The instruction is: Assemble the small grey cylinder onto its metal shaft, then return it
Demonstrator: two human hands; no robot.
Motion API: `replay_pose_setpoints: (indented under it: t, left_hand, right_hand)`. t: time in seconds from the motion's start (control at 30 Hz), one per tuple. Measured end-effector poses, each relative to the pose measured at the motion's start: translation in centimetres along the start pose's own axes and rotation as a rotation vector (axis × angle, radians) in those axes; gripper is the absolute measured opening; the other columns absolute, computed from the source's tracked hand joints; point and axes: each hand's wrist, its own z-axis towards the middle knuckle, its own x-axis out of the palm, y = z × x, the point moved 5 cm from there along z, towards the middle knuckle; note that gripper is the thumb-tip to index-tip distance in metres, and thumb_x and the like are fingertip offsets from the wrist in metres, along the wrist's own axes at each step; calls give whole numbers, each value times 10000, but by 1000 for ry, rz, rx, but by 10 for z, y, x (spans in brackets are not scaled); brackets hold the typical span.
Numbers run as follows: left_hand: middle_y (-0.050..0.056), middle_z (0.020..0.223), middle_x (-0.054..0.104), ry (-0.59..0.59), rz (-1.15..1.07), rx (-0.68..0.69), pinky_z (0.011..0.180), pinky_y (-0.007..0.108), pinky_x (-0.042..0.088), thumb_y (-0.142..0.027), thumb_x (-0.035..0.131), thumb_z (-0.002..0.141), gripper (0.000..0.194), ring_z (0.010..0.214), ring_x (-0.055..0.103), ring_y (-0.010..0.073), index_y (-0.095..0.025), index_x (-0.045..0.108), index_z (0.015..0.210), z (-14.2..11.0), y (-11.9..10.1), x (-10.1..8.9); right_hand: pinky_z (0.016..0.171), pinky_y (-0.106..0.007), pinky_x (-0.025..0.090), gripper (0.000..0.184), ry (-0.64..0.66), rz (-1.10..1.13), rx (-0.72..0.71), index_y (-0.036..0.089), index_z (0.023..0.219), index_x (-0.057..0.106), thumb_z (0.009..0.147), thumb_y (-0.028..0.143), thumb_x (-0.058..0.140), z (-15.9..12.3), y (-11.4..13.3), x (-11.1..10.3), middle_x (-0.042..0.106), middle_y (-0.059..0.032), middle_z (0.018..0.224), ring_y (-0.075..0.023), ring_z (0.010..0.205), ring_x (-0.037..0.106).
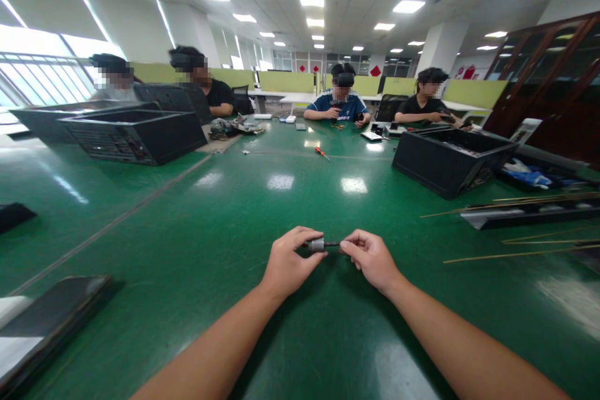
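Note:
Low over the green table, my left hand pinches a small silver-grey metal cylinder between thumb and fingers. A thin dark rod sticks out of the cylinder's right side. My right hand has its thumb and fingertips closed on the rod's far end, so the tip is hidden. Cylinder and rod lie roughly level, in one line between my hands. I cannot make out the cylinder's exact kind.
Black computer cases stand at the left and right. An orange screwdriver lies mid-table. Thin brass-coloured rods and a dark metal channel are at right. A dark flat panel is near left. Several people sit across the table.

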Motion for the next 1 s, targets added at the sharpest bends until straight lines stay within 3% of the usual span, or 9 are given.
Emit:
replay_pose_setpoints:
  t: [0.23,1.0]
  left_hand:
    - [52,926,719,0,2,-7,791,328,543,-179,758,699,283,856,676,195,-221,708,974,1,-1,-1]
    - [52,910,719,-16,23,-19,777,331,539,-192,766,691,293,852,673,199,-218,705,977,1,0,-2]
  right_hand:
    - [447,-221,307,202,3,18,-1,172,790,639,733,354,707,1,-3,-1,519,46,560,-85,450,406]
    - [399,-208,293,221,-39,110,57,172,782,613,685,338,721,1,-3,-2,539,46,534,-84,418,415]
